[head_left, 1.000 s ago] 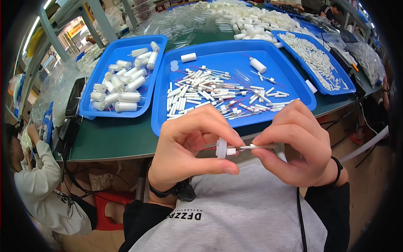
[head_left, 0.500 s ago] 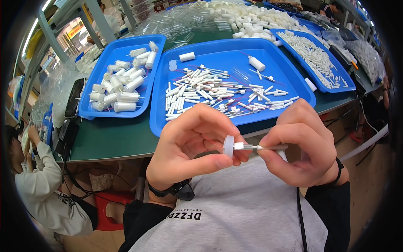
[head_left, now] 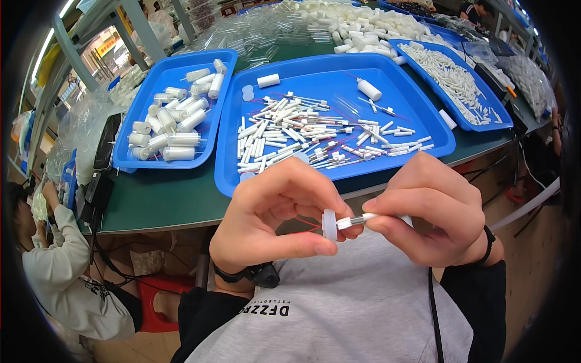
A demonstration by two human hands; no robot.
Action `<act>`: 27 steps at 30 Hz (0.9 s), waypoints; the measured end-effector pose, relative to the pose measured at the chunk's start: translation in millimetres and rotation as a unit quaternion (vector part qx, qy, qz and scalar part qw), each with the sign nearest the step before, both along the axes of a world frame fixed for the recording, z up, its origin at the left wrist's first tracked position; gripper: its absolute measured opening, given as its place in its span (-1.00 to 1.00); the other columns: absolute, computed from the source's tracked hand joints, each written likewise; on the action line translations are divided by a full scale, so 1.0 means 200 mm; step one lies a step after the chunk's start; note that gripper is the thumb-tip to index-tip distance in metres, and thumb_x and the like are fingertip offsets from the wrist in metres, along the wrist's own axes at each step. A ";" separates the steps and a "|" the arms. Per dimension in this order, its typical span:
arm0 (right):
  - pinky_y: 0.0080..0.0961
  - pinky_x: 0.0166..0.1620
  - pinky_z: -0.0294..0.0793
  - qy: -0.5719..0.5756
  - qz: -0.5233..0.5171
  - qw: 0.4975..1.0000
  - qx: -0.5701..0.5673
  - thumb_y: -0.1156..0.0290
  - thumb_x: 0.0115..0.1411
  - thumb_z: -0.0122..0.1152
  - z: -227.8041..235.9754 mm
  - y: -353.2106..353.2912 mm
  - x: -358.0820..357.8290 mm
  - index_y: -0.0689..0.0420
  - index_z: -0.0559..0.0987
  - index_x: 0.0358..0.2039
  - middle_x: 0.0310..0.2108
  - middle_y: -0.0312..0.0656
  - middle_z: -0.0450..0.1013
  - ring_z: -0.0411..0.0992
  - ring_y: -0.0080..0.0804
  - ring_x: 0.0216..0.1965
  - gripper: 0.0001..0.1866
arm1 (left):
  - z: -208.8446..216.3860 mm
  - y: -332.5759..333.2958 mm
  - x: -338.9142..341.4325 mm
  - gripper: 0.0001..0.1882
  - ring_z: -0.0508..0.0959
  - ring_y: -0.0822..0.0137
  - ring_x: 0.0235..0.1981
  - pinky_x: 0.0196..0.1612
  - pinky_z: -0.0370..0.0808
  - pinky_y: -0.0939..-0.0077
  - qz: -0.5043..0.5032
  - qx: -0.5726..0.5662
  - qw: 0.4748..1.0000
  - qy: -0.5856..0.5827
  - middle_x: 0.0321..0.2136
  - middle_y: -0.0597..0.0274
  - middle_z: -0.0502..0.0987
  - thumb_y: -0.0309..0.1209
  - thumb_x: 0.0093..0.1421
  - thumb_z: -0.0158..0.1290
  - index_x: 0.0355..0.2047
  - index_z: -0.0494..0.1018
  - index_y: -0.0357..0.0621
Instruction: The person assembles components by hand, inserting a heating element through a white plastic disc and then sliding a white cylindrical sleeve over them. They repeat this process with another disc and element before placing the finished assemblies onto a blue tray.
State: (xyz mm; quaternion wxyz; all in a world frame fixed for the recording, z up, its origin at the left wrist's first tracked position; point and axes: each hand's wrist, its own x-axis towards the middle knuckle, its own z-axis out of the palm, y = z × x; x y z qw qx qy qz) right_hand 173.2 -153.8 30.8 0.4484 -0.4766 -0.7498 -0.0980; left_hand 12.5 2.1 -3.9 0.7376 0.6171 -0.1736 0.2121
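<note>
Close to the grey shirt [head_left: 363, 302], both hands worked at mid-air, in front of the table edge. Left hand [head_left: 266, 212]: thumb below and curled fingers above gripped a translucent round cap [head_left: 329, 225], held on edge. Red wires [head_left: 307, 224] ran from the cap's left face into the hollow of that hand. On the cap's right face sat a small white ribbed piece [head_left: 343, 223], in line with a slim metal-and-white rod [head_left: 368, 216]. Right hand [head_left: 439, 212]: thumb and forefinger pinched the rod's white part; its far end was partly hidden by the fingers.

Just beyond, on a green table [head_left: 163, 202], lay a wide blue tray [head_left: 327, 72] with many thin white tubes [head_left: 275, 124] in a loose pile, plus two white cylinders, one upper left, one upper right. To its left, a smaller blue tray [head_left: 181, 65] held a cluster of white cylinders [head_left: 181, 138].

Farther right, another blue tray [head_left: 472, 127] was loaded with small white tubes [head_left: 445, 78]. Behind: clear tubes [head_left: 266, 39] and a heap of white cylinders [head_left: 369, 27].
</note>
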 end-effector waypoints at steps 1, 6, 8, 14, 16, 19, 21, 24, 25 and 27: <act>-0.63 -0.51 0.28 -0.005 0.001 1.000 -0.001 0.63 -0.13 0.39 0.00 0.00 0.00 0.26 0.58 -0.40 -0.51 -0.21 0.45 0.39 -0.47 -0.54 -0.77 | 0.00 0.00 0.00 -0.62 0.58 0.25 -0.19 -0.09 0.53 0.35 -0.002 -0.008 1.000 0.001 -0.28 0.01 0.53 -0.70 -0.01 0.20 -0.18 0.35 -0.33; -0.62 -0.50 0.31 0.006 0.004 1.000 -0.007 0.64 -0.12 0.39 0.00 0.00 0.00 0.26 0.58 -0.39 -0.51 -0.21 0.45 0.40 -0.46 -0.53 -0.77 | 0.00 -0.01 0.01 -0.62 0.58 0.25 -0.20 -0.09 0.53 0.36 0.006 0.010 1.000 0.002 -0.29 0.03 0.53 -0.70 -0.01 0.20 -0.18 0.35 -0.33; -0.62 -0.49 0.33 0.015 0.005 1.000 -0.008 0.65 -0.12 0.39 0.00 0.00 -0.01 0.24 0.57 -0.39 -0.50 -0.21 0.46 0.40 -0.47 -0.51 -0.77 | 0.00 0.00 0.01 -0.62 0.58 0.25 -0.20 -0.09 0.53 0.36 0.005 0.014 1.000 0.001 -0.28 0.03 0.53 -0.69 -0.01 0.20 -0.18 0.35 -0.33; -0.63 -0.47 0.34 0.041 0.023 0.999 -0.025 0.63 -0.14 0.42 0.00 0.00 0.00 0.20 0.58 -0.39 -0.49 -0.24 0.47 0.41 -0.48 -0.50 -0.75 | -0.01 0.01 0.00 -0.62 0.57 0.28 -0.18 -0.08 0.51 0.36 0.000 0.016 1.000 -0.002 -0.25 0.04 0.52 -0.69 -0.03 0.22 -0.18 0.36 -0.33; -0.63 -0.47 0.35 0.058 0.042 0.997 -0.035 0.63 -0.15 0.42 0.00 0.00 0.00 0.21 0.59 -0.38 -0.49 -0.24 0.48 0.41 -0.48 -0.51 -0.73 | -0.01 0.01 0.00 -0.61 0.56 0.28 -0.16 -0.06 0.50 0.36 -0.017 0.014 1.000 -0.007 -0.25 0.04 0.51 -0.69 -0.03 0.23 -0.19 0.37 -0.33; -0.62 -0.45 0.35 0.073 0.063 0.995 -0.039 0.62 -0.16 0.44 -0.01 0.00 0.02 0.21 0.59 -0.35 -0.50 -0.24 0.49 0.41 -0.48 -0.51 -0.71 | -0.01 0.01 0.00 -0.62 0.57 0.25 -0.17 -0.07 0.52 0.35 -0.007 0.021 1.000 0.000 -0.27 0.05 0.52 -0.68 -0.04 0.24 -0.19 0.38 -0.34; -0.61 -0.44 0.35 0.069 0.069 0.995 -0.034 0.61 -0.17 0.44 0.00 0.01 0.02 0.21 0.59 -0.34 -0.49 -0.24 0.50 0.41 -0.47 -0.52 -0.69 | -0.01 0.00 0.00 -0.62 0.58 0.23 -0.19 -0.10 0.54 0.35 0.013 0.017 1.000 -0.019 -0.29 0.03 0.52 -0.68 -0.04 0.23 -0.20 0.38 -0.36; -0.58 -0.42 0.34 0.061 0.037 0.997 -0.029 0.64 -0.17 0.42 0.02 0.00 0.01 0.21 0.59 -0.34 -0.48 -0.22 0.50 0.42 -0.45 -0.51 -0.69 | -0.01 -0.01 0.01 -0.63 0.60 0.19 -0.23 -0.15 0.57 0.35 0.044 -0.005 0.998 -0.053 -0.30 -0.01 0.53 -0.69 -0.04 0.22 -0.20 0.37 -0.39; -0.57 -0.41 0.34 0.056 0.023 0.998 -0.021 0.66 -0.18 0.40 0.03 -0.01 0.02 0.22 0.59 -0.34 -0.48 -0.21 0.49 0.43 -0.43 -0.50 -0.69 | -0.01 -0.02 0.01 -0.63 0.61 0.17 -0.26 -0.18 0.59 0.35 0.056 -0.023 0.996 -0.068 -0.30 -0.04 0.53 -0.69 -0.03 0.21 -0.20 0.37 -0.40; -0.56 -0.40 0.34 0.051 0.012 0.999 -0.013 0.69 -0.18 0.38 0.03 -0.01 0.02 0.22 0.59 -0.34 -0.49 -0.20 0.49 0.43 -0.42 -0.49 -0.69 | -0.01 -0.02 0.01 -0.64 0.61 0.17 -0.26 -0.19 0.59 0.36 0.055 -0.025 0.996 -0.070 -0.30 -0.06 0.53 -0.69 -0.03 0.21 -0.20 0.36 -0.41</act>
